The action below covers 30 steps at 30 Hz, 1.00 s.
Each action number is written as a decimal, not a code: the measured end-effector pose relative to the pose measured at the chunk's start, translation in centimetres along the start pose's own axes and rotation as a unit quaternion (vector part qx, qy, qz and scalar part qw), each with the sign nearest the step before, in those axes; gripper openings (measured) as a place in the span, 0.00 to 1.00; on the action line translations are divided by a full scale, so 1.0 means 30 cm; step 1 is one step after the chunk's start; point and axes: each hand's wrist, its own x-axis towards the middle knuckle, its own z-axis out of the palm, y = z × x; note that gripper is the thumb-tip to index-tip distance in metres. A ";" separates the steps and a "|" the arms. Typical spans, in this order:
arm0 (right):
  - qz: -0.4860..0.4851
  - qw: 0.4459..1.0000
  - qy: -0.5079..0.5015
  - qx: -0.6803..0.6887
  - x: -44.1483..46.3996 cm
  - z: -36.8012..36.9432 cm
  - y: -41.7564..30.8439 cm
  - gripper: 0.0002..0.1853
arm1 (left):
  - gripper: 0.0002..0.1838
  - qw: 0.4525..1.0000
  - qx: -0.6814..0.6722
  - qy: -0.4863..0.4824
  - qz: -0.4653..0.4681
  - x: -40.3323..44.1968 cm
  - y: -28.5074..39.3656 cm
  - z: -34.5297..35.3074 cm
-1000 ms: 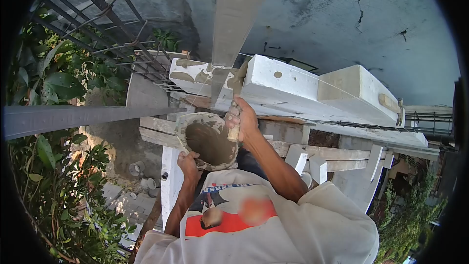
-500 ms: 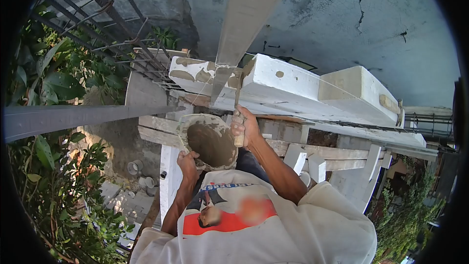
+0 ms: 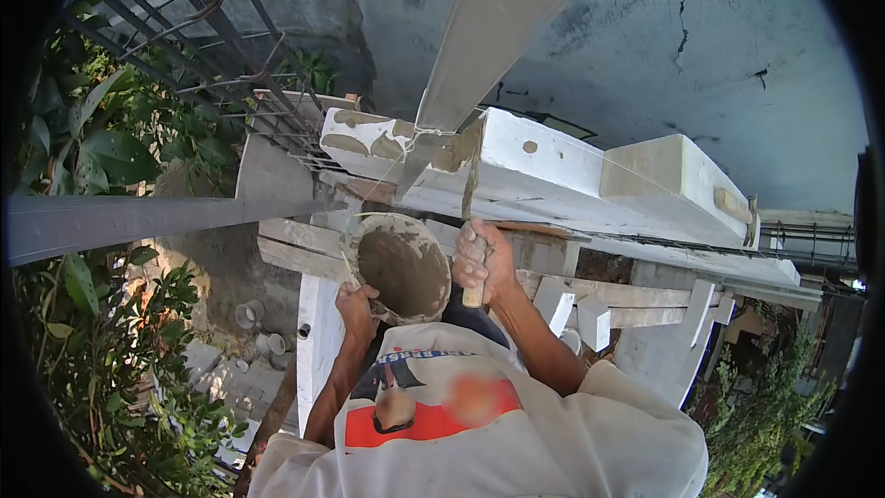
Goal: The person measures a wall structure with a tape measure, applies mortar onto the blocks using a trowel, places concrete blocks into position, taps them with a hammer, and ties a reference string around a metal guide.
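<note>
I see the left hand (image 3: pixel 358 311) gripping a round mortar-smeared bucket (image 3: pixel 428 240), the right hand (image 3: pixel 485 263) a wooden-handled trowel (image 3: pixel 471 195), white rectangular blocks (image 3: pixel 544 162) beyond it.

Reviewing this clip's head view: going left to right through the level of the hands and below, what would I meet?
Leafy plants → left hand, on the bucket's left rim → bucket → right hand → two small white blocks → shrub.

I see the right hand (image 3: pixel 486 263) curled into a fist, its forearm (image 3: pixel 537 337) angled toward eleven o'clock; the left hand (image 3: pixel 358 308), also curled, sits at eight from it.
</note>
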 end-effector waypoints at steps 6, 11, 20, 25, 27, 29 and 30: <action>0.039 0.997 0.015 -0.072 0.120 0.000 0.048 0.14 | 0.19 1.000 -0.018 -0.013 0.001 -0.024 0.022 0.047; -0.017 0.997 0.069 -0.004 0.234 0.044 -0.034 0.15 | 0.18 0.999 0.025 -0.013 -0.028 0.024 -0.011 0.044; -0.005 0.998 -0.050 -0.033 -0.085 -0.013 0.050 0.16 | 0.17 0.999 0.028 -0.019 0.017 0.023 -0.007 0.059; 0.052 0.996 -0.065 -0.012 0.029 -0.020 0.034 0.16 | 0.17 0.998 0.042 -0.040 0.005 0.061 -0.036 0.035; 0.042 0.995 -0.082 0.049 0.040 -0.030 -0.037 0.16 | 0.17 0.997 0.067 -0.039 -0.003 0.075 -0.030 0.040; 0.029 0.992 -0.107 0.053 -0.030 -0.070 -0.064 0.18 | 0.17 0.996 0.075 -0.056 0.012 0.035 0.013 0.086; 0.014 0.992 -0.107 0.065 -0.100 -0.098 -0.045 0.18 | 0.18 0.995 0.071 -0.063 0.023 0.012 0.023 0.109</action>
